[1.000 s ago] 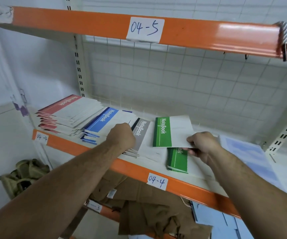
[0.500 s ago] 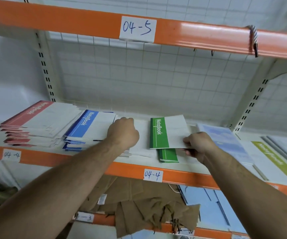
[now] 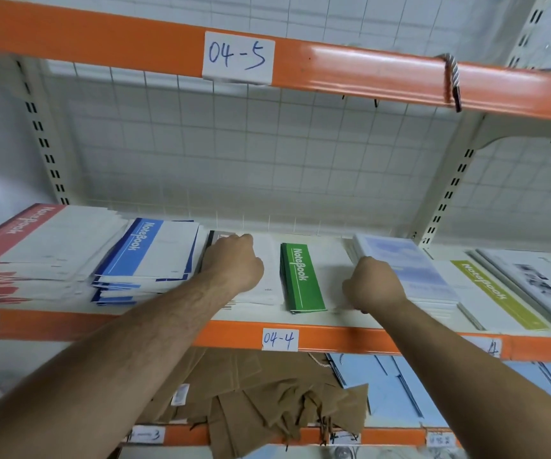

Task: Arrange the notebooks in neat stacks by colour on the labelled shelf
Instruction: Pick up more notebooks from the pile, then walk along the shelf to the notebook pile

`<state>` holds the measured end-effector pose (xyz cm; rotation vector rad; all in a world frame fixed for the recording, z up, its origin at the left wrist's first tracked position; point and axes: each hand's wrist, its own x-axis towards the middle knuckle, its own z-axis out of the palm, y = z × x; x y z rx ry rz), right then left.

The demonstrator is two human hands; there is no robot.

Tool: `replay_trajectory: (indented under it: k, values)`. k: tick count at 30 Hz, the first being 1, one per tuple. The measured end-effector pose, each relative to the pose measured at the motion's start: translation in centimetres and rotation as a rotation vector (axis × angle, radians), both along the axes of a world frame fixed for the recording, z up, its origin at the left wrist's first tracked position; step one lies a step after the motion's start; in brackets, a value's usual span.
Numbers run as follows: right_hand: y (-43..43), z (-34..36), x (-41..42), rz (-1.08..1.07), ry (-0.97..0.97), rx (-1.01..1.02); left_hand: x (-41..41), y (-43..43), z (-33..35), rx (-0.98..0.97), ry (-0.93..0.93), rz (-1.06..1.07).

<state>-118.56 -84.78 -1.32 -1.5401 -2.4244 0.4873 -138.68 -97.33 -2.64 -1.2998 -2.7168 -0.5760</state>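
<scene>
On the shelf labelled 04-4 (image 3: 279, 339) lie stacks of notebooks: red (image 3: 45, 246) at the far left, then blue (image 3: 155, 250), grey (image 3: 216, 236) and green (image 3: 300, 276). My left hand (image 3: 234, 263) lies on the grey stack with its fingers curled over the top notebook, hiding most of the grey band. My right hand (image 3: 375, 286) grips the right edge of the green notebooks, which lie flat and lined up on each other.
Right of my right hand lie a light-blue stack (image 3: 410, 266), a yellow-green notebook (image 3: 486, 286) and a grey-printed one (image 3: 532, 279). The orange 04-5 beam (image 3: 350, 64) runs overhead with a cord (image 3: 451, 77) looped on it. Brown paper bags (image 3: 267, 392) fill the shelf below.
The green notebook that my right hand held up now lies flat on the other green one, edges aligned. My left hand has stayed on the grey stack. My view has swung rightwards.
</scene>
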Motion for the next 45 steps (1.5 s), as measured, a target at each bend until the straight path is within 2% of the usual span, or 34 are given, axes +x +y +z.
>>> replay_trajectory:
  k: [5,15,22,29,33,39,45]
  values:
    - [0.2,-0.2,-0.3,0.057,-0.132,0.113,-0.3,0.1,-0.1,-0.014,0.012,0.012]
    - [0.6,-0.1,-0.8,0.116,-0.308,0.192,0.0,0.8,-0.2,-0.027,-0.021,0.009]
    - [0.5,0.6,-1.0,0.176,-0.531,0.33,0.3,1.4,-0.4,-0.052,-0.028,-0.006]
    - [0.4,0.3,-0.7,0.284,-0.401,0.441,1.1,1.5,0.5,-0.166,-0.015,-0.215]
    - [-0.7,0.7,0.9,0.328,-0.424,0.309,2.6,1.9,1.1,-0.228,0.008,-0.325]
    - [-3.0,0.2,6.0,0.2,-0.388,0.168,7.6,3.5,0.6,-0.243,0.013,-0.521]
    - [-4.2,-0.7,13.4,0.069,-0.432,0.194,14.5,5.1,0.0,-0.256,0.01,-0.683]
